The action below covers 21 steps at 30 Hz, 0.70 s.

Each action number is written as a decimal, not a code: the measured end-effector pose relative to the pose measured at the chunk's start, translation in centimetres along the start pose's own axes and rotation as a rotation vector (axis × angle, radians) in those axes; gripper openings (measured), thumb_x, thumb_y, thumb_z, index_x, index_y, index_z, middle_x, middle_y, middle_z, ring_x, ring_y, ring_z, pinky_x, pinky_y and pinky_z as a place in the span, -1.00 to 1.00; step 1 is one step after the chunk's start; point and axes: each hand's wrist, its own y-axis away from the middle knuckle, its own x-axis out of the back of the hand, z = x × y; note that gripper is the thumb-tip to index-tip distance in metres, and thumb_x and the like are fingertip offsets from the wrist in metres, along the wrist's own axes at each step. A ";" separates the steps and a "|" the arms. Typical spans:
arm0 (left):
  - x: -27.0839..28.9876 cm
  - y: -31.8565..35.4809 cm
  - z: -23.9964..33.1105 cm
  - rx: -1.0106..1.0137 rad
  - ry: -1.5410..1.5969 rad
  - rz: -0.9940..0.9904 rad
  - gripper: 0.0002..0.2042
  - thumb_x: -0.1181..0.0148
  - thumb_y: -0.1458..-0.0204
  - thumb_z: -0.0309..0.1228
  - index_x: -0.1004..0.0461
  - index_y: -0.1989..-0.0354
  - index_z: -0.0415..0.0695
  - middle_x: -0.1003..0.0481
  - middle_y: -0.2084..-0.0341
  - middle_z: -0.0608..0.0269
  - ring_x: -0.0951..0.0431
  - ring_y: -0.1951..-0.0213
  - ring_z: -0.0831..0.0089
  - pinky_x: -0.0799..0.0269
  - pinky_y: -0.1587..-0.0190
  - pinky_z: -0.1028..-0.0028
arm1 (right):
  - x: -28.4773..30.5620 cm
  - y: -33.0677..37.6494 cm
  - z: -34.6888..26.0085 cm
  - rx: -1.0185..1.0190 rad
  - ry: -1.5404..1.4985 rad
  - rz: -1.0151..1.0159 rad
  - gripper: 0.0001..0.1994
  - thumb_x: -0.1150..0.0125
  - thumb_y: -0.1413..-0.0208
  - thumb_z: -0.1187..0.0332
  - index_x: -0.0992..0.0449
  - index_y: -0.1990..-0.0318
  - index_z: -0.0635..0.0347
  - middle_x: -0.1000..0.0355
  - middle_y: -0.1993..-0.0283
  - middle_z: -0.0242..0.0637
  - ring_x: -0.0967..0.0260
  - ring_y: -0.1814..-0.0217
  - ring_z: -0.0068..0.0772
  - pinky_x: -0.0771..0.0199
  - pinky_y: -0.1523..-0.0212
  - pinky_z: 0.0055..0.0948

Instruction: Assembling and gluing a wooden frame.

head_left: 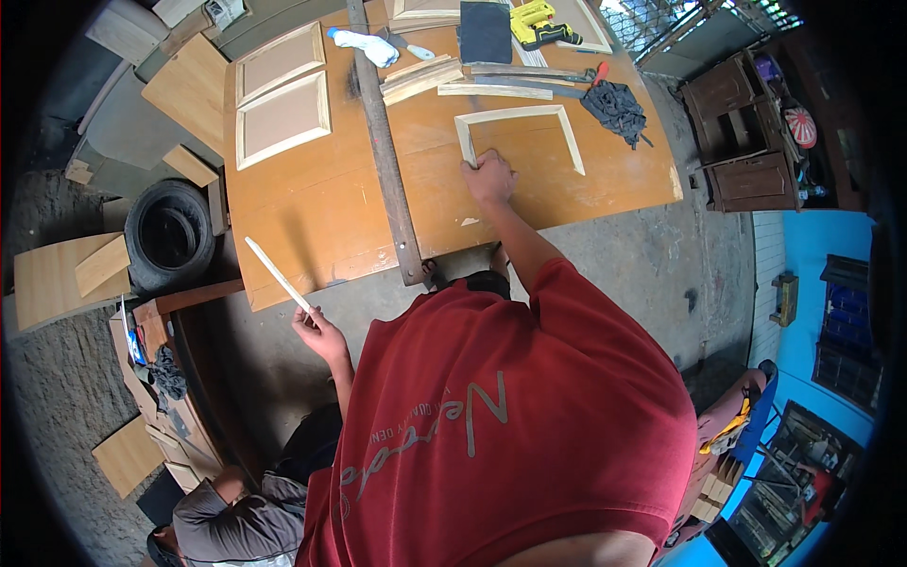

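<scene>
A thin pale wooden strip (pixel 274 271) slants up from my left hand (pixel 321 333), whose fingers are closed round its lower end beside the table's near edge. On the orange-brown table (pixel 331 213), my right hand (pixel 490 178) grips the near end of the left side of a three-sided wooden frame (pixel 515 113). That frame lies flat, with its open side toward me. A long dark wooden bar (pixel 387 180) runs across the table between my two hands.
Panelled frames (pixel 283 118) lie at the far left. Wooden strips (pixel 491 92), a yellow-black power tool (pixel 537 24), a white bottle (pixel 367 45), a putty knife (pixel 416 49) and a dark cloth (pixel 614 111) occupy the far side. A tyre (pixel 170 236) stands left; another person (pixel 236 520) is at lower left.
</scene>
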 end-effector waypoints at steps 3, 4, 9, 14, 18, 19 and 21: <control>-0.3 -0.1 0.1 -0.008 0.005 0.005 -0.75 -0.04 -0.37 -0.41 -0.33 -0.12 -0.26 -0.48 0.09 0.10 -0.58 0.13 0.39 -0.52 0.06 0.41 | -0.2 -0.1 0.2 -0.004 0.004 0.012 -0.60 -0.36 0.03 -0.06 -0.58 0.18 0.01 -0.60 0.11 -0.23 -0.51 -0.08 -0.14 -0.25 -0.16 -0.02; -0.5 -0.1 0.3 -0.009 0.006 0.004 -0.75 -0.04 -0.37 -0.41 -0.33 -0.12 -0.26 -0.48 0.09 0.10 -0.58 0.13 0.39 -0.52 0.06 0.41 | -0.2 -0.2 0.2 -0.008 0.006 0.022 -0.60 -0.36 0.03 -0.07 -0.58 0.18 0.00 -0.60 0.11 -0.23 -0.51 -0.08 -0.14 -0.26 -0.16 -0.03; -0.9 -0.2 0.9 -0.004 0.014 -0.002 -0.75 -0.04 -0.36 -0.45 -0.32 -0.12 -0.29 -0.45 0.07 0.07 -0.55 0.10 0.36 -0.53 0.03 0.39 | -0.2 -0.2 0.3 -0.010 -0.019 0.017 -0.59 -0.37 0.04 -0.06 -0.57 0.18 0.01 -0.60 0.10 -0.23 -0.51 -0.08 -0.13 -0.27 -0.15 -0.03; -0.9 -0.1 0.7 -0.004 -0.003 -0.005 -0.75 -0.04 -0.35 -0.46 -0.32 -0.12 -0.29 -0.45 0.07 0.06 -0.55 0.12 0.36 -0.52 0.03 0.39 | -0.2 -0.2 0.1 -0.012 -0.005 0.010 -0.59 -0.37 0.04 -0.06 -0.56 0.18 0.03 -0.60 0.10 -0.23 -0.51 -0.08 -0.13 -0.27 -0.15 -0.02; -1.2 0.1 1.1 -0.013 -0.003 -0.006 -0.75 -0.04 -0.35 -0.46 -0.32 -0.12 -0.29 -0.47 0.08 0.07 -0.54 0.13 0.36 -0.50 0.05 0.38 | -0.2 -0.1 0.2 -0.009 -0.015 0.017 -0.58 -0.36 0.03 -0.06 -0.55 0.18 0.04 -0.59 0.09 -0.22 -0.50 -0.09 -0.13 -0.27 -0.15 0.00; -1.2 0.1 1.2 -0.016 -0.003 -0.008 -0.75 -0.04 -0.35 -0.46 -0.32 -0.12 -0.29 -0.47 0.08 0.07 -0.54 0.13 0.36 -0.50 0.05 0.38 | -0.2 -0.1 0.2 -0.006 -0.011 0.023 -0.59 -0.36 0.03 -0.06 -0.55 0.17 0.04 -0.59 0.09 -0.22 -0.50 -0.10 -0.13 -0.27 -0.15 0.01; -1.2 0.2 1.4 -0.006 -0.037 -0.021 -0.74 -0.04 -0.35 -0.45 -0.32 -0.13 -0.28 -0.48 0.10 0.08 -0.54 0.13 0.36 -0.50 0.05 0.38 | -0.1 0.0 0.2 0.001 -0.022 0.013 -0.57 -0.36 0.03 -0.06 -0.54 0.14 0.04 -0.59 0.08 -0.22 -0.50 -0.10 -0.12 -0.26 -0.15 0.02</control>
